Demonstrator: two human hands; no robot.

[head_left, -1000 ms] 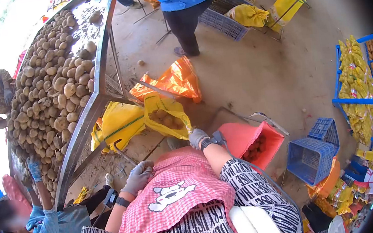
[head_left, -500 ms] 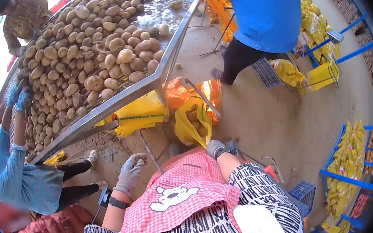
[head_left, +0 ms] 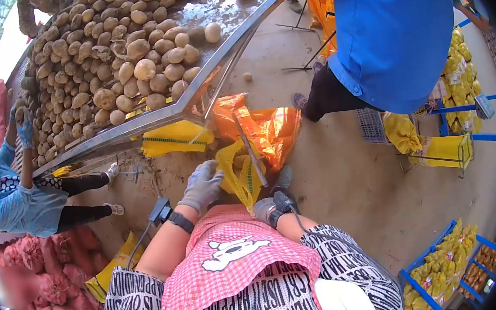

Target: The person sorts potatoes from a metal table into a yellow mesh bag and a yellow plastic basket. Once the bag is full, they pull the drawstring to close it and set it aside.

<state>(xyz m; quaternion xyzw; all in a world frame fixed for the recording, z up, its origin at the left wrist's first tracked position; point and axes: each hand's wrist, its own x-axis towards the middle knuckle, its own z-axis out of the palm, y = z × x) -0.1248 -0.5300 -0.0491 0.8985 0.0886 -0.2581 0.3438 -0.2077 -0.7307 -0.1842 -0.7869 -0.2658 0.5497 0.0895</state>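
A yellow mesh bag (head_left: 239, 174) hangs in front of me below the table edge, its mouth partly turned toward me. My right hand (head_left: 265, 210), in a grey glove, is closed on the near end of its rim. My left hand (head_left: 201, 186), also gloved, has its fingers curled against the bag's left edge, and they look closed on it. A metal bar (head_left: 250, 148) runs across the bag's right side. Behind it lies an orange plastic bag (head_left: 279, 136). What the mesh bag holds is mostly hidden.
Potatoes (head_left: 109, 66) cover a metal-edged table (head_left: 193, 100). A co-worker in light blue (head_left: 33, 204) handles potatoes on the left; a person in a blue jacket (head_left: 390, 34) stands right. Red sacks (head_left: 55, 287) are piled lower left, filled yellow bags (head_left: 443, 255) lower right.
My left hand has moved right and forward to the mesh bag's edge. My right hand, still gripping the rim, has shifted slightly left. The view has moved, and the person in blue appears farther right.
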